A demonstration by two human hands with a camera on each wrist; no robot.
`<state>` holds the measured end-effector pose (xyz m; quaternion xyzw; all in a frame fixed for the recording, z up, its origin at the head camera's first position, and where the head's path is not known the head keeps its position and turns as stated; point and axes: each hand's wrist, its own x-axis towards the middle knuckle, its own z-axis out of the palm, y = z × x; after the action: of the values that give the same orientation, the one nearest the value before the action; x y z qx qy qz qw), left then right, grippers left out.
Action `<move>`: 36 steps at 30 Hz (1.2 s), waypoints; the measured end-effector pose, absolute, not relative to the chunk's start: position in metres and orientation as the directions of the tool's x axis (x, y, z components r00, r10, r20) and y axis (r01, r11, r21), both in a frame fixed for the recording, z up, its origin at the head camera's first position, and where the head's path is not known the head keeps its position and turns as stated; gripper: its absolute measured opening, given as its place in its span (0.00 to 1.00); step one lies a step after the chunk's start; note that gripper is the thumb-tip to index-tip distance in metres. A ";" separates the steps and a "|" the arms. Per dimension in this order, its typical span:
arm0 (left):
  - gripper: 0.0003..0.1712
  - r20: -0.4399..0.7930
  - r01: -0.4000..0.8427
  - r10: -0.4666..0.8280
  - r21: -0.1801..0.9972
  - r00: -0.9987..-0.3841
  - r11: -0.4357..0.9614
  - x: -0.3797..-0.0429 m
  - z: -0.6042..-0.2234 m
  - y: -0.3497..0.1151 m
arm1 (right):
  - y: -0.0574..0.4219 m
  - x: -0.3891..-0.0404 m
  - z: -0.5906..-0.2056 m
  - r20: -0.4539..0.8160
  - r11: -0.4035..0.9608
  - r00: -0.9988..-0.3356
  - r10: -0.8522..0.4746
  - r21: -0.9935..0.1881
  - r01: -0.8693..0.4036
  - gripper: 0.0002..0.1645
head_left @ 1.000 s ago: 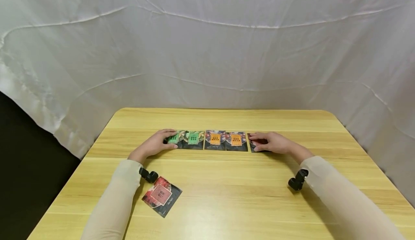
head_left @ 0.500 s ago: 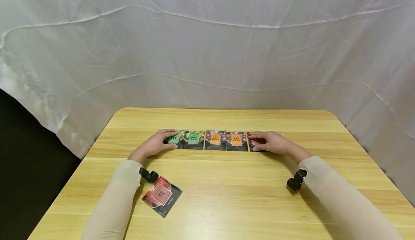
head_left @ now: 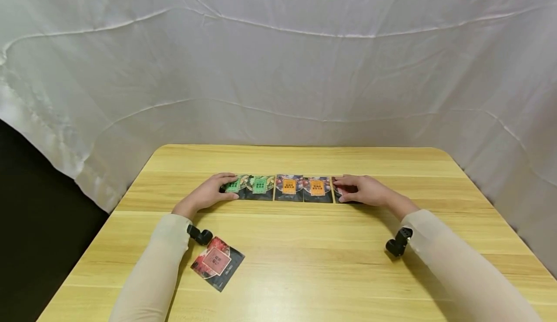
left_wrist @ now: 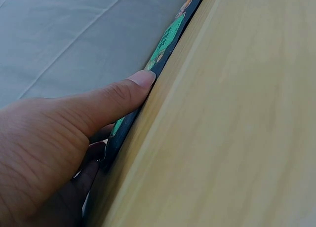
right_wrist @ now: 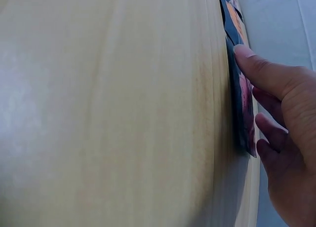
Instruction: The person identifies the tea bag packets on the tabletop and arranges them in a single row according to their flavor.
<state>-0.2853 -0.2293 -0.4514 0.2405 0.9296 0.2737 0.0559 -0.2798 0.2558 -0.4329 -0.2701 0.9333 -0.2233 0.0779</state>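
Observation:
A row of flat square packets lies along the far part of the table. My left hand [head_left: 211,194] rests on the leftmost green-labelled packet [head_left: 232,186], its thumb on the near edge in the left wrist view. Beside it lies a second green-labelled packet [head_left: 260,188]. Two orange-labelled packets follow, one [head_left: 289,188] in the middle and one [head_left: 317,190] to its right. At the right end my right hand [head_left: 367,190] touches a red-labelled packet [right_wrist: 242,98], thumb on it near its left end, other fingers bent behind. Much of that packet is hidden in the head view.
Another red-labelled packet [head_left: 218,264] lies turned at an angle near the left forearm. Black wrist cameras [head_left: 200,235] stick out below both cuffs. A pale curtain [head_left: 278,70] hangs behind the wooden table [head_left: 313,259].
My right hand has slid the right-end red-labelled packet slightly left and away from me, narrowing its gap to the orange-labelled one. The left hand has stayed in place.

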 end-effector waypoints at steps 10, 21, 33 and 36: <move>0.41 0.024 0.408 0.473 0.543 -0.881 0.734 -0.283 -0.450 -0.232 | 0.245 -0.272 -0.424 0.028 0.742 -0.836 -0.548 -0.445 -0.501 0.37; 0.42 0.006 0.398 0.469 0.539 -0.883 0.743 -0.287 -0.451 -0.231 | 0.210 -0.253 -0.410 0.076 0.665 -0.765 -0.640 -0.443 -0.601 0.37; 0.42 0.007 0.399 0.471 0.542 -0.882 0.740 -0.287 -0.447 -0.228 | 0.163 -0.226 -0.409 0.058 0.592 -0.678 -0.733 -0.438 -0.677 0.34; 0.42 0.008 0.398 0.468 0.541 -0.883 0.741 -0.287 -0.448 -0.227 | 0.149 -0.221 -0.410 0.064 0.556 -0.635 -0.770 -0.423 -0.716 0.35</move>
<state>-0.2868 -0.2275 -0.4477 0.2326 0.9308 0.2745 0.0645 -0.2211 0.1493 -0.4099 -0.4222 0.8796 -0.2097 0.0641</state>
